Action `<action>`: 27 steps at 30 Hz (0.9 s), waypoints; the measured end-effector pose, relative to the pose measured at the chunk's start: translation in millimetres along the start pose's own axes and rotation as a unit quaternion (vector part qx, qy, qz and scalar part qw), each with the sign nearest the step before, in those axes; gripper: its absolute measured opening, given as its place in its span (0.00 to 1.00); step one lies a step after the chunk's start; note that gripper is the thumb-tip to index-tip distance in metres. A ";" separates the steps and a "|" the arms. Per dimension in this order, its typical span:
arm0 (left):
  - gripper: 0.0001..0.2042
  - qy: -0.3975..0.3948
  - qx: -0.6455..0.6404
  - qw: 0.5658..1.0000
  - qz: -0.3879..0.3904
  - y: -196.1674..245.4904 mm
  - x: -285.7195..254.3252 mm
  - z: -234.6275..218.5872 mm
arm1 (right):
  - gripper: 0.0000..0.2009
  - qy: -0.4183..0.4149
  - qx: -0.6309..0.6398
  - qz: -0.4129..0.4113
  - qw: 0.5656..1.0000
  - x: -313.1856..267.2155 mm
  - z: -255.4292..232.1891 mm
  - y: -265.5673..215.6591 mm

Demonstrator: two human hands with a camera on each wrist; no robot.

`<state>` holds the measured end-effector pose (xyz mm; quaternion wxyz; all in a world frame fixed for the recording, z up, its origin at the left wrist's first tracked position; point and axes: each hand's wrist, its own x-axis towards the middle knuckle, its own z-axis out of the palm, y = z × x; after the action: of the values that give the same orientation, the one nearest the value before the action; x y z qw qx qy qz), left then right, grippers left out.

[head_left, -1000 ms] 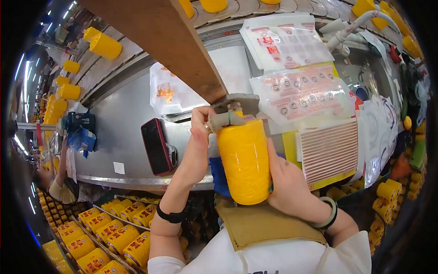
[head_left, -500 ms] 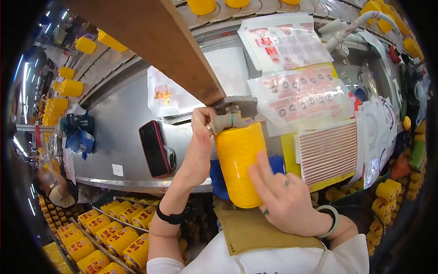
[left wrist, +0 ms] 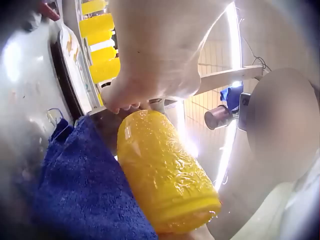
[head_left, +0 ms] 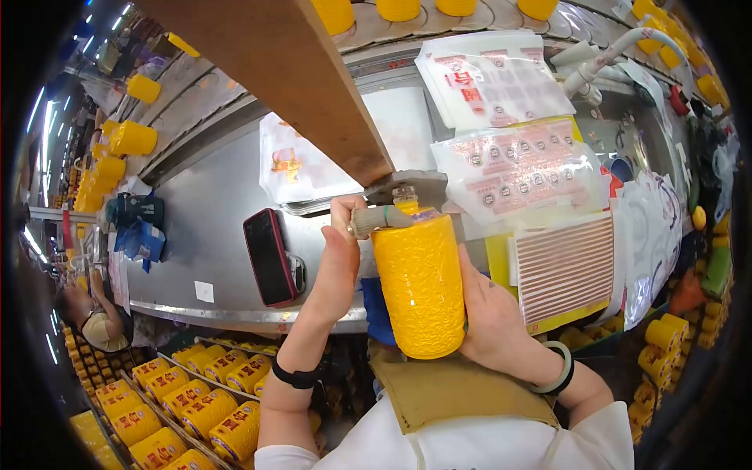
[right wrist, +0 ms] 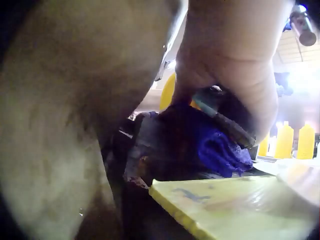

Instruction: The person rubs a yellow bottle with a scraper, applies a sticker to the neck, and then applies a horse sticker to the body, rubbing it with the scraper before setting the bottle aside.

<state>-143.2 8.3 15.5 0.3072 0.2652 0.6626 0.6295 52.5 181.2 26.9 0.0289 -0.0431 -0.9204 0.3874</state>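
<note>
A yellow bottle (head_left: 421, 290) with an embossed surface lies between my hands, its clear neck pointing away from me. At its shoulder, my left hand (head_left: 338, 266) holds the neck end, one finger wrapped in a grey-beige cloth cover (head_left: 380, 219). My right hand (head_left: 493, 313) grips the bottle's lower right side, its fingers passing out of sight beneath. A grey metal piece (head_left: 427, 182) at the end of a wooden beam (head_left: 290, 86) sits right at the neck. Under the bottle, a blue cloth (left wrist: 85, 185) drapes at the table edge.
Left on the metal table (head_left: 196, 235) lies a phone (head_left: 266, 258). Printed plastic sheets (head_left: 517, 168) and a striped sheet stack (head_left: 564, 262) lie to the right. Crated yellow bottles (head_left: 184, 399) stand lower left. A conveyor (head_left: 439, 31) carries more. Another person (head_left: 102, 321) is far left.
My right hand lifted over the bottle's front with extended fingers, then returned to its side. The bottle's surface looked streaked before; its relief now shows sharply. My left hand stays at the neck.
</note>
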 end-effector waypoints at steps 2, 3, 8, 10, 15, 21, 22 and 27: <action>0.44 -0.007 -0.010 1.000 -0.004 5.7 1.5 1.8 | 0.51 -0.014 0.009 0.015 1.000 -1.3 -9.7 -10.8; 0.44 -0.016 -0.021 1.000 -0.010 6.0 2.1 3.3 | 0.51 -0.019 -0.063 -0.026 0.997 -3.1 -18.1 -20.6; 0.40 0.001 -0.022 1.000 0.002 6.9 8.2 10.8 | 0.50 -0.001 -0.083 -0.103 0.991 -2.5 -23.5 -28.3; 0.38 0.011 -0.019 1.000 0.016 12.3 8.6 11.8 | 0.50 0.069 -0.059 -0.021 0.996 -1.3 -3.6 -8.5; 0.37 0.000 0.061 0.996 0.061 14.1 8.1 9.5 | 0.50 0.013 -0.109 -0.032 0.993 -2.3 -26.5 -34.9; 0.38 -0.021 0.195 0.978 0.072 13.5 10.3 3.0 | 0.42 0.090 -0.080 -0.024 0.992 3.4 -10.6 -21.4; 0.38 -0.020 0.194 0.978 0.074 19.3 11.2 4.2 | 0.40 0.010 -0.056 0.005 0.998 -0.8 -13.0 -19.2; 0.41 -0.030 0.300 0.943 0.137 32.7 12.5 13.1 | 0.48 -0.014 -0.153 -0.080 0.985 -3.7 -33.3 -44.7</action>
<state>-143.0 28.6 46.9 0.1437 0.4525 0.7683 0.4293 56.5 173.4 82.0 0.0401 0.0326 -0.9697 0.2388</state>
